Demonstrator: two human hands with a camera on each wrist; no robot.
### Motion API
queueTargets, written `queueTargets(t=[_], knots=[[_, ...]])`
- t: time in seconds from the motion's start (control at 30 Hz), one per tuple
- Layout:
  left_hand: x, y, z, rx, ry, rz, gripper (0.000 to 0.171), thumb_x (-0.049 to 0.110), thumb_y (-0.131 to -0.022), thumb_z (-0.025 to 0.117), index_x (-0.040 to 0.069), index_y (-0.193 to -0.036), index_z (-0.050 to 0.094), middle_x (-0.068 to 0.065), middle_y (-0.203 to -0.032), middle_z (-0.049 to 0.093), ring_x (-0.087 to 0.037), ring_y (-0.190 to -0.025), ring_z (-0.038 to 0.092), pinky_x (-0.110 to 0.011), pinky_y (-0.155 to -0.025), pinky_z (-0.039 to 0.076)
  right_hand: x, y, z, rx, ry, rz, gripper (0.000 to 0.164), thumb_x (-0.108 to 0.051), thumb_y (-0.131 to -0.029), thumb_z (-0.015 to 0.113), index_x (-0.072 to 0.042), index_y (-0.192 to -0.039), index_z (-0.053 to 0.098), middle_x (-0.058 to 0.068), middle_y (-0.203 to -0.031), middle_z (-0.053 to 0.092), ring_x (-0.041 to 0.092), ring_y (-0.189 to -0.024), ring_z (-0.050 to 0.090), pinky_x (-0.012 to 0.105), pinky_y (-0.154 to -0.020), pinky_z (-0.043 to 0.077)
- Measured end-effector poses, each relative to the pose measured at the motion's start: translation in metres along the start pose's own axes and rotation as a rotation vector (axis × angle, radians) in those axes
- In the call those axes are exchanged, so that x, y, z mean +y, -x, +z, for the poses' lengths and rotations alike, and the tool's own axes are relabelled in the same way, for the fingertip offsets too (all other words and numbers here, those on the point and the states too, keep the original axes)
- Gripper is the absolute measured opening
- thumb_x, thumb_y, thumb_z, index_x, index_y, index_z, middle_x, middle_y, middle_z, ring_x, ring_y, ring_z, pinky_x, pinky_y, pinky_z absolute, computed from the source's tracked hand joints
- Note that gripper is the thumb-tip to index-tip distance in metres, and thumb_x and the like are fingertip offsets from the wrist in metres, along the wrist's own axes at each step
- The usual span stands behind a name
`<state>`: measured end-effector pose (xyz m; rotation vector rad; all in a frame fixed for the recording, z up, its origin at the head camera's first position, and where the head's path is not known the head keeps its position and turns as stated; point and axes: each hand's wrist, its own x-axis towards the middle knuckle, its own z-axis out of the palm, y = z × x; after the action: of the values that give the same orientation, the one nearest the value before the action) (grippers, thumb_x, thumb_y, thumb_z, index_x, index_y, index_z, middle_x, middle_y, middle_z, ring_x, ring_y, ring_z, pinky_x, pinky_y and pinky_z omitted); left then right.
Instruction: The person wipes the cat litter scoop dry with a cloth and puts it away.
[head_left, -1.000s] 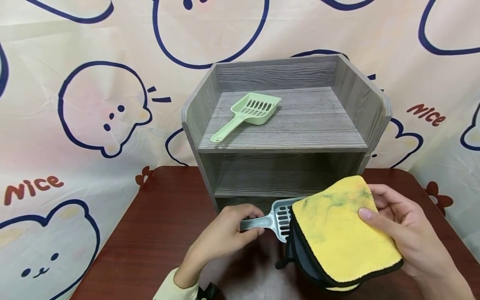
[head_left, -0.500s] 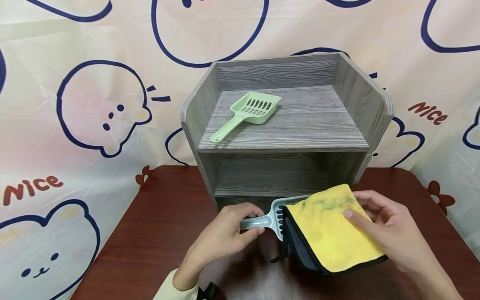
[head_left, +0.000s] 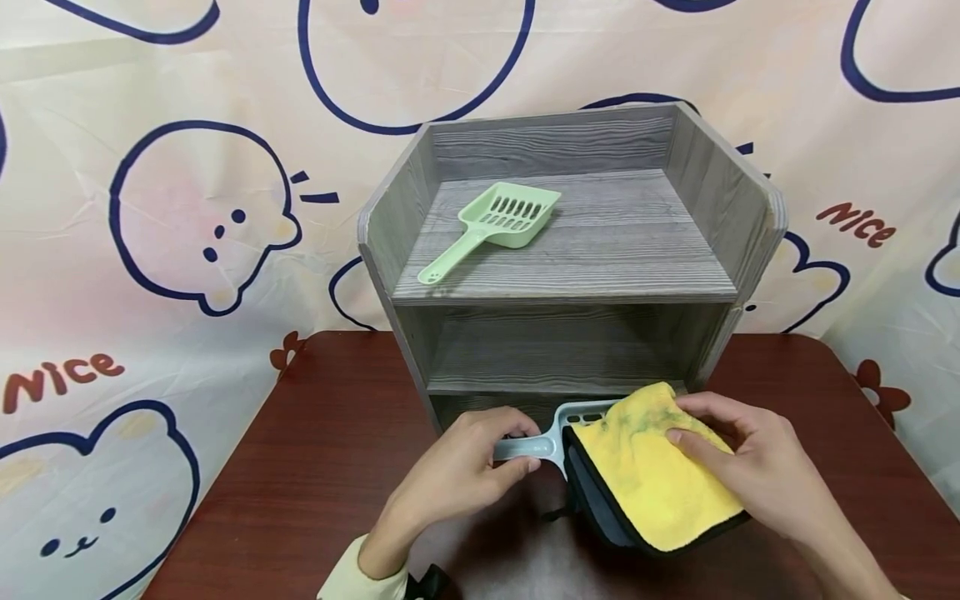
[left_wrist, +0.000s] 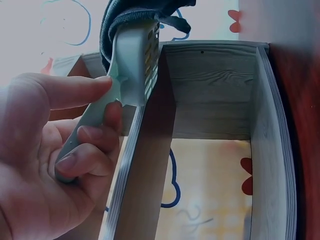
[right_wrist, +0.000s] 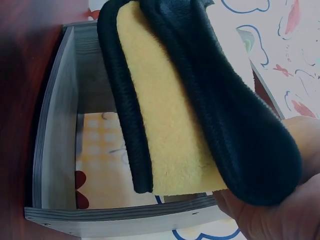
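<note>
In the head view my left hand (head_left: 468,467) grips the handle of a pale blue slotted litter scoop (head_left: 528,447), held in front of the shelf unit. The left wrist view shows the fingers curled round the handle (left_wrist: 92,117), with the thumb along it. My right hand (head_left: 765,471) pinches a folded yellow cloth (head_left: 663,483) with a dark grey back and black edging, thumb on its yellow face. Greenish smudges mark its upper part. Most of the scoop's slotted head is hidden under the cloth. The right wrist view shows the cloth's folded layers (right_wrist: 172,115) hanging by the hand.
A grey wood-grain shelf unit (head_left: 577,293) stands on the dark red-brown table (head_left: 322,467), just behind both hands. On its top lies a light green litter scoop (head_left: 510,215), handle toward the front left. A cartoon-printed curtain (head_left: 187,350) hangs behind and at the sides.
The right hand has moved left with the cloth, whose top edge is lower and more bunched over the scoop head. The left hand and scoop have shifted slightly right.
</note>
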<state>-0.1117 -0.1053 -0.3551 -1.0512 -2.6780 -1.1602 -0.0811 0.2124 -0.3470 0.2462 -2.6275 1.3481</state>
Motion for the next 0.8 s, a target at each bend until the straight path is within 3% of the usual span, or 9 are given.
queueTargets(t=[0.2,0.4,0.63,0.8], knots=[[0.002,-0.001,0.004,-0.009,-0.025,0.017,0.016,0.019,-0.089,0.075,0.021,-0.103,0.068,0.017,-0.094,0.063,-0.003,-0.066,0.049,-0.019,-0.059,0.043,0.0,-0.002,0.004,-0.079,-0.03,-0.026,0.022,-0.021,-0.088,0.077,-0.023,-0.109,0.072,0.003,-0.101,0.072,0.01,-0.067,0.066,0.029,-0.053,0.053],[0.004,-0.005,0.015,-0.045,-0.057,0.048,0.017,0.018,-0.089,0.075,0.019,-0.104,0.068,0.014,-0.097,0.065,-0.001,-0.064,0.047,-0.016,-0.058,0.04,0.0,-0.004,0.014,-0.136,0.029,-0.072,0.022,-0.023,-0.087,0.079,-0.026,-0.108,0.073,-0.006,-0.105,0.073,0.005,-0.087,0.067,0.025,-0.067,0.055],[0.006,-0.009,0.023,-0.034,-0.095,0.048,0.017,0.02,-0.087,0.077,0.021,-0.102,0.068,0.016,-0.096,0.065,0.0,-0.062,0.046,-0.015,-0.057,0.038,-0.003,-0.002,0.018,-0.087,0.122,-0.087,0.026,-0.02,-0.082,0.083,-0.027,-0.106,0.074,-0.006,-0.103,0.073,0.002,-0.086,0.065,0.022,-0.066,0.053],[0.004,-0.008,0.02,-0.025,-0.107,0.021,0.018,0.02,-0.086,0.078,0.021,-0.102,0.068,0.016,-0.094,0.065,-0.001,-0.066,0.048,-0.016,-0.06,0.04,-0.005,0.0,0.019,0.021,0.215,-0.165,0.03,-0.013,-0.076,0.086,-0.029,-0.1,0.076,-0.01,-0.097,0.074,0.0,-0.079,0.063,0.015,-0.064,0.047]])
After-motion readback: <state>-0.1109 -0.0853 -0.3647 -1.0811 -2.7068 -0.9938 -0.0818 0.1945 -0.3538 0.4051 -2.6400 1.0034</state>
